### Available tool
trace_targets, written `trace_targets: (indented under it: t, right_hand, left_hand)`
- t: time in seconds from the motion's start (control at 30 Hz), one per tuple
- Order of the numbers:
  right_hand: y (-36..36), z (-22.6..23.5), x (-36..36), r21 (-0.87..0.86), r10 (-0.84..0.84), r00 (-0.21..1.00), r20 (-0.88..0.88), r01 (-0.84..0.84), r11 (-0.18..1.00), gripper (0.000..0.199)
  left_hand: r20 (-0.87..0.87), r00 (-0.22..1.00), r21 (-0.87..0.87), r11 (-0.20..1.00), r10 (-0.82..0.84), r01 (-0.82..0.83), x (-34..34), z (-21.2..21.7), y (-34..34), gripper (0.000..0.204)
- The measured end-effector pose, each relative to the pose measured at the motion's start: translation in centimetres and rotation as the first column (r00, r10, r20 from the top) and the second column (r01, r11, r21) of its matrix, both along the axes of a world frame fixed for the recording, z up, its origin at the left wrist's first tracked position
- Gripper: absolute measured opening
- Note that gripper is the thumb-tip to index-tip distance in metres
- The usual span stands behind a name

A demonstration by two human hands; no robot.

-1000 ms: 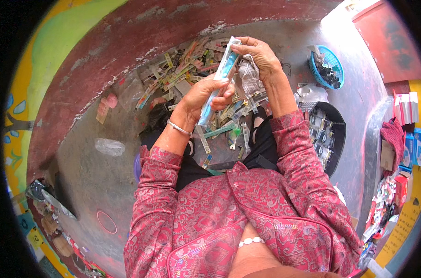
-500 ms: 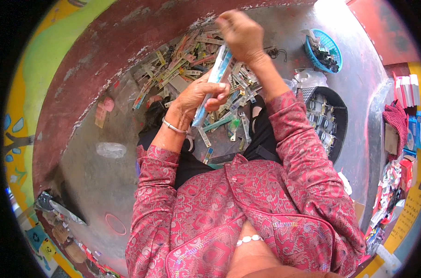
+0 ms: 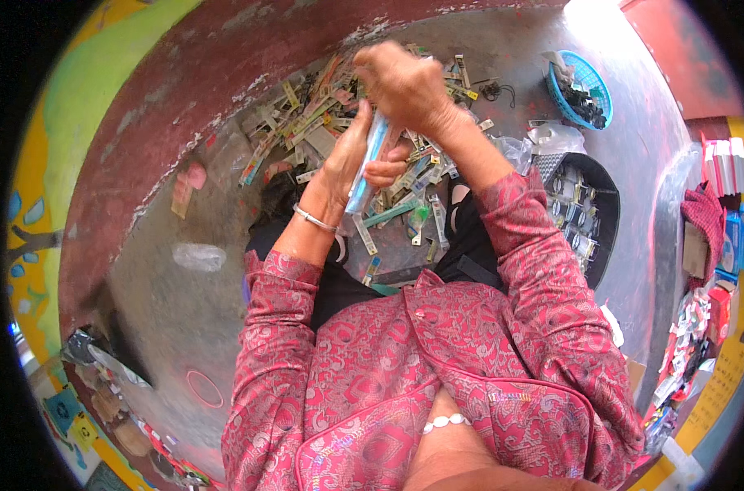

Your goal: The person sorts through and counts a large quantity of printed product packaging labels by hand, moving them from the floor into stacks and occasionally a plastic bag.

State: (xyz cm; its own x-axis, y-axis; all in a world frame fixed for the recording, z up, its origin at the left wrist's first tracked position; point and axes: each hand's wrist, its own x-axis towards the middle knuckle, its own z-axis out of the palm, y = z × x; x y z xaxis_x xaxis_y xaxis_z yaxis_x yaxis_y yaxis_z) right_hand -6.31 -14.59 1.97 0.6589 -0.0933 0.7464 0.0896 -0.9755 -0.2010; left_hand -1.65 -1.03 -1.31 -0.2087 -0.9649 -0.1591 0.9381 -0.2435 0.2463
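My left hand (image 3: pixel 357 162) is closed around a long, slim clear plastic packet with a blue strip (image 3: pixel 369 168), which it holds tilted above the floor. Its thumb points up along the packet's side. My right hand (image 3: pixel 404 88) is curled over the upper end of the packet, hiding that end. Those fingers are bent together and a little blurred; what they pinch, if anything, does not show. Below and beyond both hands spreads a pile of narrow packaged strips (image 3: pixel 310 131), mostly yellow, white and green. A loose green strip (image 3: pixel 391 214) lies near my legs.
At the far right stands a blue plastic basket (image 3: pixel 605 90) with dark pieces inside. Nearer, a black round container (image 3: pixel 605 221) holds several clear packs, beside crumpled clear bags (image 3: pixel 556 139). A clear plastic bag (image 3: pixel 200 257) lies on the left floor, and a low reddish wall (image 3: pixel 155 106) curves around.
My right hand has come down and slightly left over the packet's upper end. The left thumb has lifted from across the packet to point upward.
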Motion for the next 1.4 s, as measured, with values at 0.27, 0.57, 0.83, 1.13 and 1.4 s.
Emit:
trace_targets:
  t: [0.27,0.57,0.83,1.13,1.4]
  right_hand:
    - [-9.9,0.9,-3.8,0.936,0.121,0.947,-0.296,0.263,0.235,0.061]
    - [-5.7,2.6,-4.0,0.917,0.650,0.719,-0.248,-0.041,0.396,0.046]
    - [-3.9,2.7,-4.4,0.981,0.563,0.823,-0.070,-0.045,0.187,0.038]
    - [-5.3,1.0,-4.0,0.916,0.295,0.903,0.311,-0.201,-0.348,0.024]
    - [0.1,0.2,-1.2,0.887,-0.177,0.900,0.397,-0.426,-0.177,0.021]
  left_hand:
    - [-0.253,0.968,-0.159,0.987,-0.004,-0.037,0.3,2.3,0.3,0.056]
    - [-0.104,0.990,-0.106,0.991,-0.097,0.086,-0.7,2.7,0.7,0.057]
    - [-0.188,0.979,-0.155,0.987,-0.077,0.048,-1.5,3.6,0.9,0.056]
    - [-0.321,0.930,-0.290,0.917,0.177,-0.274,1.6,2.9,1.3,0.068]
    - [0.270,0.748,-0.254,0.794,0.606,-0.552,-0.3,2.3,-1.0,0.051]
